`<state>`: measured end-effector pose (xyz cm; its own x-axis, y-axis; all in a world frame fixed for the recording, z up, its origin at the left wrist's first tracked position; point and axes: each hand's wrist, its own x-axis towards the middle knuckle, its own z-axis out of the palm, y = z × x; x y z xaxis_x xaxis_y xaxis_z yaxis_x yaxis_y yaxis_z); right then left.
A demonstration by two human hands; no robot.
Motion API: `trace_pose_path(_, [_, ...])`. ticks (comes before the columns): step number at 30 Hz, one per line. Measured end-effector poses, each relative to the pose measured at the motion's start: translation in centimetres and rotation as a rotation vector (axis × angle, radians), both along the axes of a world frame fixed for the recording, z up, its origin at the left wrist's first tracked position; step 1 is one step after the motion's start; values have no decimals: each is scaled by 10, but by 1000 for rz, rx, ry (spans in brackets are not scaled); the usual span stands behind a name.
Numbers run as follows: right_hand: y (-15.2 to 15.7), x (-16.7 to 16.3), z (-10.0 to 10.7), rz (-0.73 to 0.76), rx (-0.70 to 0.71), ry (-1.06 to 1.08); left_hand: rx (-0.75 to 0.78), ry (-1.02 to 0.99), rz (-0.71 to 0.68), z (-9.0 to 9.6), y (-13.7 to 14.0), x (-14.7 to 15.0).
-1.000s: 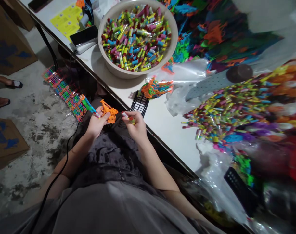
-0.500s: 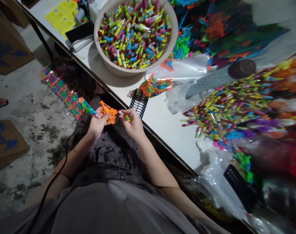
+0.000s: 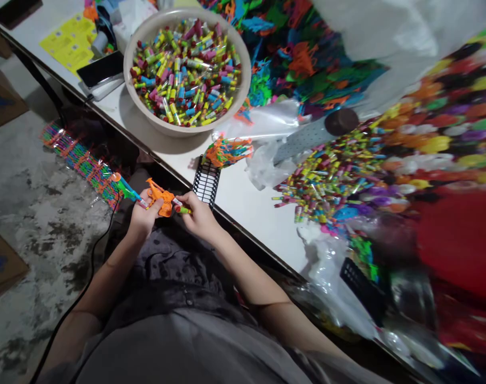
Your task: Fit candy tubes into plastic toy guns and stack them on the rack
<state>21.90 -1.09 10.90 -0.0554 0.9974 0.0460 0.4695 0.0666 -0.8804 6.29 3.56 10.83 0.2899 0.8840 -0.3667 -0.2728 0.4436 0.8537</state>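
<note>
Above my lap, my left hand [image 3: 142, 218] is closed on an orange plastic figure [image 3: 161, 197] with a lattice-like body. The same hand also grips a thin blue and green stick [image 3: 131, 194] with an orange end, pointing up and left. My right hand [image 3: 201, 217] pinches a small red, yellow and green tube [image 3: 182, 209] at the figure's right side. A white and red piece [image 3: 176, 201] shows between its fingertips and the figure; whether the two are joined I cannot tell. Just beyond my right hand lies a black slotted basket [image 3: 206, 183] at the table edge.
A round basin [image 3: 130, 101] full of small coloured tubes stands on the white table [image 3: 259, 224]. Orange and green plastic pieces [image 3: 229, 151] lie by the basket. Loose tubes [image 3: 326, 181] heap at right. A packed bundle [image 3: 80, 160] is at left, and a black cable [image 3: 93, 256] runs past my left arm.
My view has swung to the right, so everything sits further left in the picture. Both hands keep the same hold, with the orange figure and tube almost unchanged between them.
</note>
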Motion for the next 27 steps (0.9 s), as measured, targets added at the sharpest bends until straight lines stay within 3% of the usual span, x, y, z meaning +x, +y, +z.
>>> trace_pose_path(4, [12,13,28,69,-1,22,100,-24,-5,6,13,8])
trace_pose_path(7, [34,47,64,186,43,-49,44,-55,-11,12,25,13])
trace_pose_path(8, [45,64,74,136,80,-65,10,-59,-16,13,28,14])
trace_pose_path(10, [75,108,82,-126,170,-64,-60,-51,-39,12,34,12])
trace_pose_path(12, [115,158,72,-396,231,-70,-115,-30,-90,6,37,6])
trace_pose_path(14, [159,209,46,-567,193,-153,-125,1,-140,-3,39,-3])
trace_pose_path(16, [200,251,13,-619,84,-284,-96,60,-179,-12,40,-12])
trace_pose_path(18, [233,277,-18,-580,-3,-392,-45,145,-200,-19,40,-19])
trace_pose_path(22, [267,286,-48,-522,-182,-557,45,256,-191,-27,44,-24])
trace_pose_path(27, [277,277,-41,-527,-313,-728,-26,365,-196,-32,56,-17])
